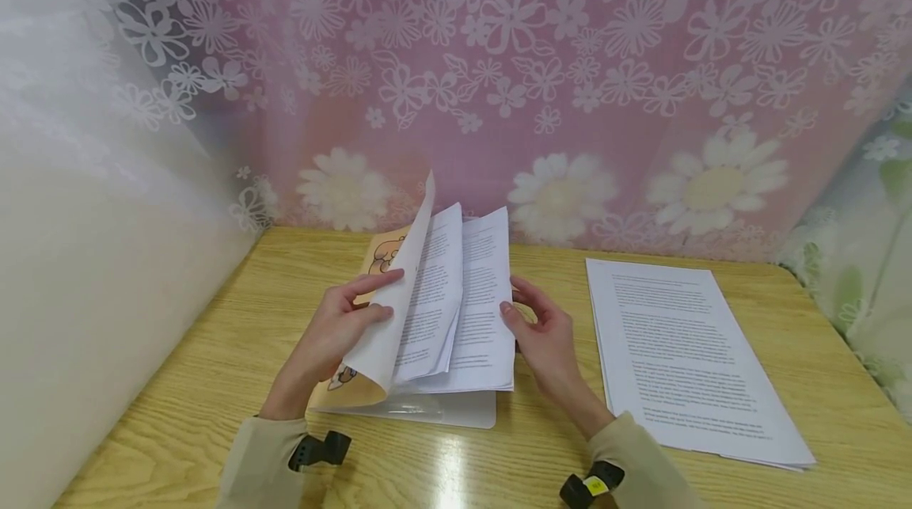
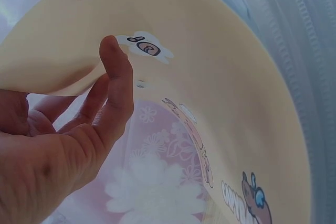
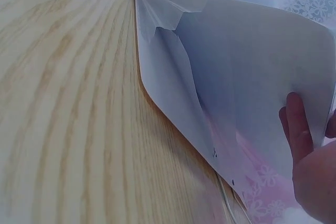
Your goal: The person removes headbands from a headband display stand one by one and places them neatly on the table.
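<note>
A beige folder with cartoon animals on its cover [image 1: 409,279] lies propped open on the table. My left hand [image 1: 345,327] holds that cover raised and curved, thumb on its white inner side. In the left wrist view, the printed outer face of the cover [image 2: 236,77] bends past the fingers. Printed sheets [image 1: 484,295] fan out inside the folder. My right hand [image 1: 549,335] pinches their right edge, thumb on top and fingers behind. The right wrist view shows the sheets' blank underside [image 3: 252,61] lifted above the folder's back [image 3: 152,72], with a clear plastic pocket [image 3: 173,17] between.
A separate stack of printed paper [image 1: 677,358] lies on the wood-grain table [image 1: 527,453], right of my right hand. Pink floral curtain [image 1: 463,97] hangs behind the table's far edge. Pale sheeting [image 1: 93,216] borders the left side, and floral sheeting [image 1: 862,279] the right.
</note>
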`<state>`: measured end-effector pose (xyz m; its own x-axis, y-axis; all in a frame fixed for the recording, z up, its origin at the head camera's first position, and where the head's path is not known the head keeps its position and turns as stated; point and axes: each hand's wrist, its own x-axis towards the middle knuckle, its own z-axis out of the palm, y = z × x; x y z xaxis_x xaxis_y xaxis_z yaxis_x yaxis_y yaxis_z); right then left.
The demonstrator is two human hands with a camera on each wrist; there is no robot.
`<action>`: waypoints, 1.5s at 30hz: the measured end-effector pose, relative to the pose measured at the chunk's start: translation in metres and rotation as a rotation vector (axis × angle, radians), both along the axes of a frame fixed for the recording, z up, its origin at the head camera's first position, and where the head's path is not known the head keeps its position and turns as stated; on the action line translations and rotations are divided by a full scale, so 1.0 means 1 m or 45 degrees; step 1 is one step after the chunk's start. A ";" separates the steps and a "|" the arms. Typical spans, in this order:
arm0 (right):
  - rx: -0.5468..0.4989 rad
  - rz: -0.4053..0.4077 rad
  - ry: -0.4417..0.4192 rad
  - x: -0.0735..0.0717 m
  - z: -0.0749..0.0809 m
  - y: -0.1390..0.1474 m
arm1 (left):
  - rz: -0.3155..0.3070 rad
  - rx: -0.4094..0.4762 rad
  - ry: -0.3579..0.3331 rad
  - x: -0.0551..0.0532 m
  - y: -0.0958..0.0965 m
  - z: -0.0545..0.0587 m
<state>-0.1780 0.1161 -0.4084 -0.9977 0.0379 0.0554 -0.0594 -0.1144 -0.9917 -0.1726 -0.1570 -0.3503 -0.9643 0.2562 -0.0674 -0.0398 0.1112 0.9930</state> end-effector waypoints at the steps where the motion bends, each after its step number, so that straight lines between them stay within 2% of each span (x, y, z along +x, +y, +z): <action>1: 0.000 0.005 0.000 0.000 0.000 0.000 | 0.000 -0.002 0.002 0.000 0.000 0.000; 15: 0.019 0.070 -0.012 -0.002 0.002 -0.013 | 0.000 0.013 0.006 0.001 0.001 0.000; 24: 0.080 0.097 -0.027 -0.003 0.003 -0.022 | 0.002 0.003 0.005 0.001 0.002 0.001; 39: -0.001 0.135 0.010 -0.006 0.002 -0.037 | 0.019 -0.008 -0.005 0.000 0.002 0.003; 45: 0.013 0.170 -0.006 -0.004 0.001 -0.042 | 0.026 -0.031 -0.023 0.001 0.003 0.002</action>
<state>-0.1824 0.0737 -0.4072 -0.9941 -0.0956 0.0507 -0.0400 -0.1108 -0.9930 -0.1718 -0.1543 -0.3483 -0.9679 0.2344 -0.0905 -0.0601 0.1339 0.9892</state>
